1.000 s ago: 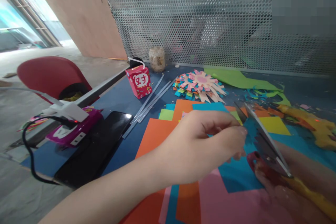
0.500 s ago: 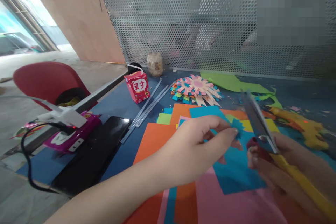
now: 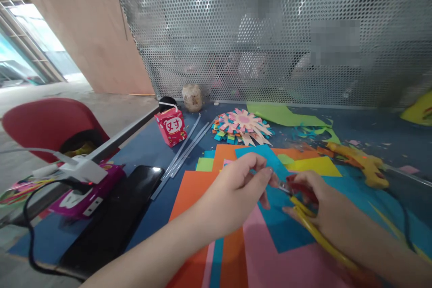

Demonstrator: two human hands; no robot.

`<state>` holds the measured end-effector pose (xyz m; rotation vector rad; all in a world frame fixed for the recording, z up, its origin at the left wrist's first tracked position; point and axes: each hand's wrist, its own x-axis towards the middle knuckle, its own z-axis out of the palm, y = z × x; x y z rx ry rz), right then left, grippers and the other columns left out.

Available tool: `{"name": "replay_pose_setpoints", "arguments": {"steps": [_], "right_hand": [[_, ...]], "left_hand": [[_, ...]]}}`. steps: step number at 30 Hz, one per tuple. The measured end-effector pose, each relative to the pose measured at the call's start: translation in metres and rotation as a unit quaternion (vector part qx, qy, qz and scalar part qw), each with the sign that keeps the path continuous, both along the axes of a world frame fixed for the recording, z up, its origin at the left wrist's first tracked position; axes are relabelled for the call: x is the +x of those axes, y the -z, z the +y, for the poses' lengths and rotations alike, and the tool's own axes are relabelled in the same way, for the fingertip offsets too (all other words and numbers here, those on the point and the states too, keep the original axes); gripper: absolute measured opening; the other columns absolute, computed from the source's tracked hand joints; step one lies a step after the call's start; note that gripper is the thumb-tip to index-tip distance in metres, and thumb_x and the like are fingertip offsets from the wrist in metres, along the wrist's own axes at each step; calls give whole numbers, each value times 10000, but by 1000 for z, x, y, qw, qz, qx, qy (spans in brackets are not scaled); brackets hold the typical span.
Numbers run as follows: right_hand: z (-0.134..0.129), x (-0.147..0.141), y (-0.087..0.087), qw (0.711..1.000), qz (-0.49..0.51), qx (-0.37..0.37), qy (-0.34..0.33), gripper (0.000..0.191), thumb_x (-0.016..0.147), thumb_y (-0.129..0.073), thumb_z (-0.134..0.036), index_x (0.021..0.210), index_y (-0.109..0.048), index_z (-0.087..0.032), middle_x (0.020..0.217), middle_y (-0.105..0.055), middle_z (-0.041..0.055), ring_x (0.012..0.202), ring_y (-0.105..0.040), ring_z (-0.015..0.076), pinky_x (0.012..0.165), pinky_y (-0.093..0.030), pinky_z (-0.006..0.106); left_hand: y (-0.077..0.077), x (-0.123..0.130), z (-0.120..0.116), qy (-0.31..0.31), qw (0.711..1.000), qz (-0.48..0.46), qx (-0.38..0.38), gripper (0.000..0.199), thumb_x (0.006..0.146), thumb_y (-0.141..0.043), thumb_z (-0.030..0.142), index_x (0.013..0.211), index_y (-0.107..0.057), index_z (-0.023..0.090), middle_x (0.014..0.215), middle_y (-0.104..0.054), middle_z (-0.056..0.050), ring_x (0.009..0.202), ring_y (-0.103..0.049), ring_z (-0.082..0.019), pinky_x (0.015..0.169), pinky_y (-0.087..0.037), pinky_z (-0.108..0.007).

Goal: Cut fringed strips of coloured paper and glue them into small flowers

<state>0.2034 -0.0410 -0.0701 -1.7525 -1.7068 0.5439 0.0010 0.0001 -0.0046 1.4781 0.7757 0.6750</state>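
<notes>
My left hand point(image 3: 241, 189) is closed in a pinch above the stacked paper; whatever its fingertips hold is too small to make out. Scissors with red and yellow handles point(image 3: 303, 209) are in my right hand point(image 3: 324, 207), their blades pointing left and almost hidden by the left fingertips. Beneath both hands lie a blue sheet point(image 3: 290, 229), a pink sheet point(image 3: 270, 256) and an orange sheet point(image 3: 192, 189). Fringed paper flowers point(image 3: 245, 121) are piled behind the hands.
Left are a red drink box point(image 3: 171, 127), clear sticks point(image 3: 191, 148), a black phone point(image 3: 118, 216) and a purple power strip point(image 3: 91, 193). A yellow glue gun point(image 3: 367, 164) lies right. Behind them stand a jar point(image 3: 192, 97) and a perforated metal screen point(image 3: 209, 31).
The scissors have swung from upright to pointing left, and my right hand has come closer to my left. The small blue piece at my left fingertips no longer shows. The view has shifted.
</notes>
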Motion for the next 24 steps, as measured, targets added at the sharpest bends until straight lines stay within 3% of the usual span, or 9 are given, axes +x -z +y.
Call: {"name": "replay_pose_setpoints", "arguments": {"steps": [4, 9, 12, 15, 18, 21, 24], "right_hand": [[-4, -5, -3, 995, -60, -48, -57, 368, 666, -582, -259, 1026, -514, -223, 1134, -573, 103, 1075, -538, 289, 915, -441, 481], [-9, 1, 3, 983, -148, -6, -113, 387, 658, -604, -209, 1039, -552, -248, 1172, -560, 79, 1127, -490, 298, 971, -386, 489], [-14, 8, 0, 983, -94, -80, -137, 533, 649, -623, -200, 1166, -530, -286, 1276, -524, 56, 1202, -449, 307, 999, -384, 485], [-16, 10, -10, 983, 21, -108, -145, 593, 725, -650, -373, 1285, -466, -309, 1366, -479, 49, 1258, -419, 303, 1022, -386, 467], [-13, 4, -22, 990, 93, -49, -98, 430, 825, -520, -508, 1175, -563, -262, 1204, -611, 84, 1120, -555, 282, 914, -483, 406], [-9, -6, -31, 992, 78, -20, -95, 287, 827, -508, -466, 923, -653, -238, 928, -702, 56, 872, -646, 238, 752, -525, 321], [-6, -13, -32, 993, 26, -14, -115, 240, 832, -492, -385, 709, -622, -225, 712, -668, 8, 687, -622, 182, 620, -492, 258]], "left_hand": [[3, -3, -2, 13, 1000, -9, -19, 197, 935, -393, 346, 802, -394, 201, 742, -490, 39, 509, -386, -49, 493, -299, -222], [10, -6, -2, 14, 999, 40, 17, 237, 923, -403, 426, 831, -411, 208, 732, -481, 35, 529, -349, -73, 511, -315, -232], [13, -5, -1, -5, 997, 65, 33, 236, 921, -393, 426, 827, -408, 210, 769, -504, 29, 531, -408, -74, 529, -361, -231], [14, -2, 0, -6, 993, 102, 52, 218, 919, -375, 400, 819, -417, 210, 775, -516, 28, 530, -446, -79, 542, -391, -232], [15, -1, 0, 17, 982, 160, 98, 201, 906, -390, 364, 804, -461, 206, 690, -505, 34, 560, -484, -104, 544, -386, -223], [19, 1, 1, 43, 963, 217, 152, 176, 890, -414, 304, 799, -526, 204, 655, -534, 29, 585, -505, -117, 531, -358, -211], [23, 5, 1, 63, 939, 264, 211, 152, 866, -454, 250, 806, -585, 203, 749, -627, 9, 659, -555, -129, 548, -367, -206]]}}
